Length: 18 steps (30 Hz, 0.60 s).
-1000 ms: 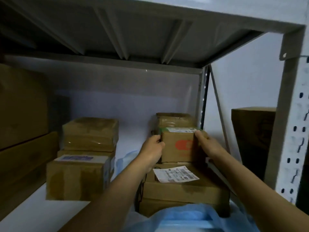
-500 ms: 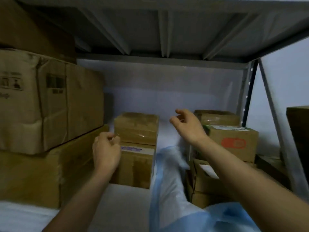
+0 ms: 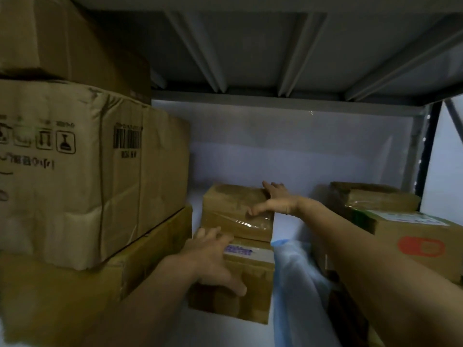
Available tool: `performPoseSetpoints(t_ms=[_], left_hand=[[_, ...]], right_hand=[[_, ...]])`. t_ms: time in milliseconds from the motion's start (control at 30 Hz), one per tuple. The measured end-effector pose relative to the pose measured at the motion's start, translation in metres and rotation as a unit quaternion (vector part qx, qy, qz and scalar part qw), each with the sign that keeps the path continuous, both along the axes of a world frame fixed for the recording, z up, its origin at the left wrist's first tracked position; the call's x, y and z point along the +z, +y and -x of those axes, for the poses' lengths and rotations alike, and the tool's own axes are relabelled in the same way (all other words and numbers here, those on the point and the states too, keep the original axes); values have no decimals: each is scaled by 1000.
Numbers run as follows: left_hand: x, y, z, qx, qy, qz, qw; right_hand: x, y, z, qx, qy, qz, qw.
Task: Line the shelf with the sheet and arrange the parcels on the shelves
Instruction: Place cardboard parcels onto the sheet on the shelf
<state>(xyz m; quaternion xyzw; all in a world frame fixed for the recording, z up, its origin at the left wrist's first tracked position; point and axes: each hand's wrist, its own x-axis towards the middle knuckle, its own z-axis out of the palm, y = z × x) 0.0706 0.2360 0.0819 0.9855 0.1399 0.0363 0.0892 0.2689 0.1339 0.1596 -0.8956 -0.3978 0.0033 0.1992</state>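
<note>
Two small brown parcels are stacked in the middle of the white shelf floor (image 3: 215, 331). The upper parcel (image 3: 230, 209) is wrapped in clear tape, and my right hand (image 3: 275, 201) grips its right top corner, thumb on the front face. The lower parcel (image 3: 253, 291) carries a purple-printed label, and my left hand (image 3: 213, 259) holds its top left corner, thumb down the front. A crumpled pale blue sheet (image 3: 295, 271) lies just right of this stack, between it and my right forearm.
Large cartons (image 3: 87, 171) sit stacked on a flat carton (image 3: 75, 284) at the left, close against the small stack. At the right stand a parcel with a red mark (image 3: 413, 236) and a taped parcel (image 3: 363, 196) behind it. The upper shelf's ribbed underside (image 3: 250, 46) hangs close overhead.
Both hands left the red-marked parcel on the right, swung left through the air, and now rest on the middle stack. The view turned left and moved closer.
</note>
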Motion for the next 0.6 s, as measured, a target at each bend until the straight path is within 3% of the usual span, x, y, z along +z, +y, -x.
performPoseSetpoints(t_ms=[200, 367, 600], left_hand=[[8, -2, -1, -14, 59, -73, 995], [20, -5, 3, -18, 86, 17, 996], [15, -26, 24, -23, -46, -15, 999]], right_hand=[[4, -7, 2, 15, 5, -10, 1000], [9, -18, 20, 34, -22, -79, 996], [33, -95, 78, 24, -104, -234, 966]])
